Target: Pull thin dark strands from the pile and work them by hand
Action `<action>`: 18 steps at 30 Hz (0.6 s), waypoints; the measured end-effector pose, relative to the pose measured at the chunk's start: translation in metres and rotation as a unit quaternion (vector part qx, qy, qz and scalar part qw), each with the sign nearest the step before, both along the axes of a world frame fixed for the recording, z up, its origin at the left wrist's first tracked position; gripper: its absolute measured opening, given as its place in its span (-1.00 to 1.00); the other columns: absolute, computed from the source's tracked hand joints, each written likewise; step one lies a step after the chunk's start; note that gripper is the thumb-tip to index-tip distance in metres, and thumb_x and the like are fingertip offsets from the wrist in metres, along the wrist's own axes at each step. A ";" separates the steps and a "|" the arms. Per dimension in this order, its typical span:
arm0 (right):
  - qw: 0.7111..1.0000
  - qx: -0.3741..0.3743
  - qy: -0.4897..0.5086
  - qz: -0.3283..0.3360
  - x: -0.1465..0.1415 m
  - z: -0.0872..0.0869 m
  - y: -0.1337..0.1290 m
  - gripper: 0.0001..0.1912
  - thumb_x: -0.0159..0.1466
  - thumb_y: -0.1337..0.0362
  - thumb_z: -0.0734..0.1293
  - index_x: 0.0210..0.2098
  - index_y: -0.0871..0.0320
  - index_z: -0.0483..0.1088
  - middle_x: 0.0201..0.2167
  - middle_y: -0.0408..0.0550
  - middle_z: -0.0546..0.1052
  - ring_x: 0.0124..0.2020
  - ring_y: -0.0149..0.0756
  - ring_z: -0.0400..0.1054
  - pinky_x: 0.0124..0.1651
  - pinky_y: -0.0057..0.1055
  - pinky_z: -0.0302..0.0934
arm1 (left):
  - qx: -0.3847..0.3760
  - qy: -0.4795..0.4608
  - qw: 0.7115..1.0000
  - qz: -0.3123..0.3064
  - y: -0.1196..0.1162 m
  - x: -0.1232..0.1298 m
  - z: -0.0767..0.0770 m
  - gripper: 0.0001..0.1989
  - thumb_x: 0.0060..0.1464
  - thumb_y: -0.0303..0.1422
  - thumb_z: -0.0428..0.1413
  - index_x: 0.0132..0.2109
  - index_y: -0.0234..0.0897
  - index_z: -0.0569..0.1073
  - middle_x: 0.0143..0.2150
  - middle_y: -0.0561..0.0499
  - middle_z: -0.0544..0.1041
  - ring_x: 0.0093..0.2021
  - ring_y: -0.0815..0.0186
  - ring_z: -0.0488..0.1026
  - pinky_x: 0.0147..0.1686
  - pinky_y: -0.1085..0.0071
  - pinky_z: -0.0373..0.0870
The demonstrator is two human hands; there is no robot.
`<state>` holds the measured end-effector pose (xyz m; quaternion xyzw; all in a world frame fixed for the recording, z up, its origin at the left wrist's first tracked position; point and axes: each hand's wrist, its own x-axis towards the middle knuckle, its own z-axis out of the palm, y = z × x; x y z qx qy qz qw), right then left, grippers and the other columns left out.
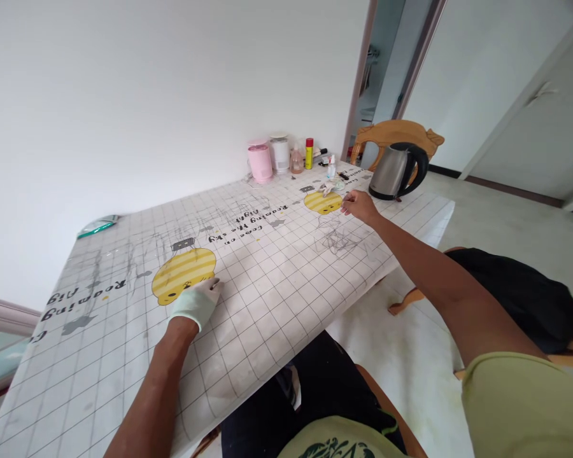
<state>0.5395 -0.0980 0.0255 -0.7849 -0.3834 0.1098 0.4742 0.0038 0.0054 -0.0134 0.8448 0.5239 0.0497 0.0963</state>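
Note:
On my left hand (198,302) is a pale glove. That hand rests on the checked tablecloth (267,280), over the lower edge of a printed yellow balloon, with its fingers curled together; anything under them is hidden. My right hand (360,207) is bare and reaches over the table by the second yellow balloon print, with thumb and fingers pinched. What it holds, if anything, is too small to make out. Just beyond it lies a crumpled whitish item (332,186), near a small white bottle (332,166).
A steel kettle (390,172) stands right of my right hand. Along the wall are a pink container (260,161), a white container (280,154), a pump bottle (297,160) and a yellow can (309,154). A green-edged item (98,226) lies at the far left corner.

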 end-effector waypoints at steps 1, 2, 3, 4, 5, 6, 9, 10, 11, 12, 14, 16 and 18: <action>1.000 0.001 0.005 -0.002 0.000 0.000 0.000 -0.86 0.31 0.46 0.48 -0.30 0.19 0.44 -0.33 0.02 0.67 -0.31 -0.29 0.63 -0.28 -0.50 0.50 | -0.010 -0.003 1.000 0.006 -0.001 0.000 0.001 -0.50 0.38 -0.12 -0.06 0.17 -0.18 0.66 0.19 -0.19 0.68 0.18 -0.08 0.62 0.17 0.10 0.49; 1.000 0.002 0.011 -0.003 -0.001 0.001 0.000 -0.85 0.32 0.46 0.48 -0.30 0.19 0.43 -0.31 0.02 0.67 -0.31 -0.29 0.63 -0.27 -0.49 0.50 | -0.019 -0.004 1.000 0.011 -0.001 0.001 0.002 -0.50 0.39 -0.11 -0.06 0.19 -0.18 0.65 0.22 -0.18 0.67 0.20 -0.08 0.61 0.20 0.11 0.48; 1.000 0.003 0.017 -0.003 -0.001 0.001 0.000 -0.85 0.33 0.45 0.47 -0.30 0.19 0.42 -0.31 0.03 0.67 -0.31 -0.28 0.64 -0.27 -0.48 0.51 | -0.026 -0.003 1.000 0.014 -0.001 0.001 0.002 -0.50 0.39 -0.12 -0.06 0.21 -0.18 0.64 0.23 -0.18 0.66 0.22 -0.07 0.60 0.22 0.12 0.46; 1.000 0.005 0.024 -0.002 -0.002 0.002 0.000 -0.84 0.34 0.44 0.47 -0.31 0.18 0.41 -0.30 0.04 0.67 -0.32 -0.28 0.64 -0.28 -0.47 0.51 | -0.030 -0.002 0.999 0.013 -0.001 0.001 0.001 -0.50 0.39 -0.13 -0.06 0.22 -0.18 0.63 0.24 -0.17 0.65 0.23 -0.06 0.59 0.23 0.13 0.45; 0.999 0.007 0.032 -0.001 -0.002 0.003 0.000 -0.83 0.35 0.43 0.46 -0.31 0.17 0.40 -0.30 0.04 0.68 -0.33 -0.27 0.64 -0.28 -0.46 0.52 | -0.033 0.000 0.999 0.010 0.000 0.000 0.000 -0.49 0.39 -0.13 -0.07 0.23 -0.20 0.62 0.25 -0.17 0.65 0.24 -0.05 0.59 0.25 0.14 0.44; 0.999 0.011 0.039 0.000 -0.003 0.004 0.000 -0.82 0.36 0.43 0.46 -0.31 0.17 0.39 -0.30 0.04 0.67 -0.35 -0.26 0.64 -0.29 -0.44 0.52 | -0.035 0.001 0.999 0.008 0.001 -0.001 -0.002 -0.49 0.40 -0.14 -0.07 0.24 -0.21 0.62 0.26 -0.18 0.64 0.25 -0.05 0.58 0.26 0.15 0.43; 0.998 0.022 0.063 0.001 -0.004 0.008 0.001 -0.80 0.37 0.41 0.46 -0.31 0.16 0.36 -0.32 0.03 0.67 -0.38 -0.25 0.65 -0.29 -0.41 0.54 | -0.034 0.000 0.999 0.013 0.004 -0.003 -0.008 -0.47 0.41 -0.12 -0.10 0.25 -0.21 0.61 0.27 -0.18 0.63 0.27 -0.05 0.56 0.27 0.14 0.42; 0.997 0.025 0.070 0.001 -0.005 0.009 0.001 -0.80 0.38 0.41 0.46 -0.31 0.15 0.36 -0.33 0.03 0.67 -0.38 -0.25 0.65 -0.29 -0.40 0.55 | -0.031 -0.004 0.999 0.016 0.005 -0.003 -0.009 -0.47 0.42 -0.10 -0.10 0.24 -0.19 0.61 0.27 -0.17 0.64 0.27 -0.05 0.57 0.27 0.14 0.42; 0.997 0.029 0.078 0.001 -0.006 0.010 0.002 -0.80 0.39 0.41 0.45 -0.31 0.15 0.35 -0.33 0.03 0.66 -0.38 -0.24 0.65 -0.29 -0.40 0.55 | -0.027 -0.009 0.999 0.021 0.005 -0.003 -0.010 -0.48 0.41 -0.09 -0.09 0.23 -0.18 0.61 0.26 -0.17 0.64 0.26 -0.05 0.57 0.26 0.14 0.43; 0.996 0.032 0.084 0.002 -0.007 0.011 0.002 -0.80 0.40 0.41 0.44 -0.30 0.15 0.35 -0.34 0.02 0.66 -0.37 -0.24 0.66 -0.29 -0.40 0.55 | -0.023 -0.014 0.999 0.024 0.005 -0.003 -0.009 -0.49 0.41 -0.08 -0.08 0.22 -0.16 0.61 0.25 -0.16 0.65 0.25 -0.04 0.58 0.25 0.15 0.43; 0.994 0.040 0.101 -0.001 -0.010 0.015 0.002 -0.80 0.41 0.40 0.43 -0.29 0.15 0.34 -0.34 0.03 0.66 -0.36 -0.24 0.66 -0.29 -0.40 0.56 | -0.017 -0.032 0.999 0.028 0.002 -0.001 -0.004 -0.53 0.40 -0.11 -0.06 0.18 -0.14 0.63 0.24 -0.13 0.66 0.21 -0.03 0.60 0.22 0.17 0.44; 0.991 0.054 0.125 -0.008 -0.015 0.021 0.001 -0.80 0.41 0.39 0.44 -0.27 0.15 0.34 -0.34 0.03 0.65 -0.35 -0.23 0.66 -0.29 -0.41 0.56 | -0.020 -0.052 0.997 0.044 -0.002 0.002 0.004 -0.57 0.38 -0.13 -0.04 0.12 -0.13 0.64 0.22 -0.11 0.67 0.18 -0.03 0.61 0.20 0.17 0.44; 0.986 0.071 0.148 -0.010 -0.023 0.028 -0.001 -0.81 0.41 0.39 0.44 -0.26 0.15 0.34 -0.36 0.03 0.65 -0.35 -0.22 0.66 -0.30 -0.41 0.56 | -0.028 -0.078 0.994 0.072 -0.006 0.006 0.012 -0.58 0.37 -0.13 -0.03 0.08 -0.13 0.65 0.18 -0.09 0.69 0.16 -0.03 0.61 0.19 0.16 0.44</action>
